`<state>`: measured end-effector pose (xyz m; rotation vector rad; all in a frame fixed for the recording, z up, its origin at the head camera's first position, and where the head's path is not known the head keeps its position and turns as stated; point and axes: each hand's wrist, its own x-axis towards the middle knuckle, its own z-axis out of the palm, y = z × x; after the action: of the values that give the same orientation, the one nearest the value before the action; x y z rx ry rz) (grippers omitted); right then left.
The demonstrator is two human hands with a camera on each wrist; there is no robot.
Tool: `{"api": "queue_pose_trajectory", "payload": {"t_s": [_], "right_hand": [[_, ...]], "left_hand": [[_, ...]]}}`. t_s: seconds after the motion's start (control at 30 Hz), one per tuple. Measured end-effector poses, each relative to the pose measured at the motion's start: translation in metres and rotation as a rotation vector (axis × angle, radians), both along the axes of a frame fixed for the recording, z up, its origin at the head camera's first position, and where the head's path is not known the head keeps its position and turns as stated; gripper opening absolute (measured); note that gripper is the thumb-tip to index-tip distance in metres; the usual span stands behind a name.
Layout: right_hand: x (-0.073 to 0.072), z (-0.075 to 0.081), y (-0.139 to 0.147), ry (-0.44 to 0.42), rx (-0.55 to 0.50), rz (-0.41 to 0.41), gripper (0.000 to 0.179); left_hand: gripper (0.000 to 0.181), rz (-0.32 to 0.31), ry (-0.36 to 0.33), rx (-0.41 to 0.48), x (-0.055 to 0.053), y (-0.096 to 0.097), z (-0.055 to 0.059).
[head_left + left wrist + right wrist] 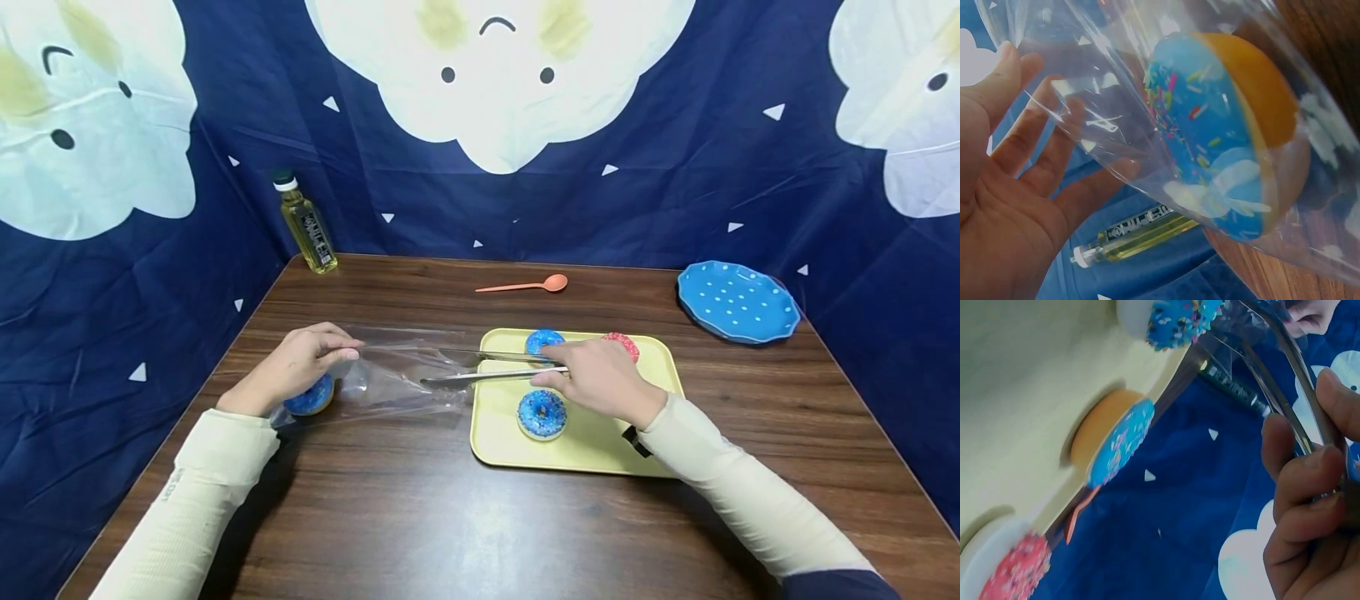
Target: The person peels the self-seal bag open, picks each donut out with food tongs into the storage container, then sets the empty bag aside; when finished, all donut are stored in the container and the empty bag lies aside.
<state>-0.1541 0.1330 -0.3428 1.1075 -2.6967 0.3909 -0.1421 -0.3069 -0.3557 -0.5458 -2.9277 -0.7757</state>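
My left hand [296, 358] pinches the edge of a clear plastic bag [390, 392] between thumb and index finger; its other fingers spread against the film in the left wrist view. Inside the bag lies a blue-iced donut [1204, 150] with colored sprinkles, partly covered by the hand in the head view. My right hand [603, 379] grips metal tongs [495, 375], whose arms stand apart and point left, with tips at the bag's right end. Nothing shows between the tips. Below the right hand, a yellow tray [600, 450] bears a blue donut [542, 427], another blue donut [543, 338] and a pink donut [624, 343].
An orange spoon [555, 283] lies behind the tray. At the back right sits a scalloped blue dotted plate [738, 304]. An oil bottle [309, 229] stands in the back left corner. Blue cloth walls [525, 217] border the wooden table [390, 517].
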Motion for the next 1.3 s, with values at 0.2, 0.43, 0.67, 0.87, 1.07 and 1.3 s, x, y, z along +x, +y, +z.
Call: {"api": "queue_pose_trajectory", "payload": {"t_s": [0.2, 0.43, 0.67, 0.87, 1.07, 1.3], "right_hand": [[-0.008, -0.001, -0.025, -0.076, 0.022, 0.038, 0.048], [-0.018, -0.003, -0.048, -0.090, 0.045, 0.065, 0.047], [-0.023, 0.000, -0.068, -0.182, 0.114, 0.047, 0.051], [-0.029, 0.005, -0.078, -0.287, 0.178, 0.027, 0.059], [-0.033, 0.003, -0.088, -0.302, 0.135, 0.078, 0.053], [-0.035, -0.001, -0.107, -0.281, 0.104, 0.149, 0.054]], "left_hand": [[0.026, -0.005, 0.003, 0.005, 0.001, 0.001, 0.000], [0.025, 0.002, -0.010, -0.002, -0.001, 0.003, 0.000], [0.028, 0.002, -0.027, -0.004, 0.001, 0.003, 0.000], [0.028, -0.002, -0.015, -0.015, 0.001, 0.004, 0.000], [0.027, -0.009, -0.023, -0.019, 0.001, 0.005, 0.002], [0.029, -0.018, -0.025, -0.027, 0.001, 0.005, 0.004]]}}
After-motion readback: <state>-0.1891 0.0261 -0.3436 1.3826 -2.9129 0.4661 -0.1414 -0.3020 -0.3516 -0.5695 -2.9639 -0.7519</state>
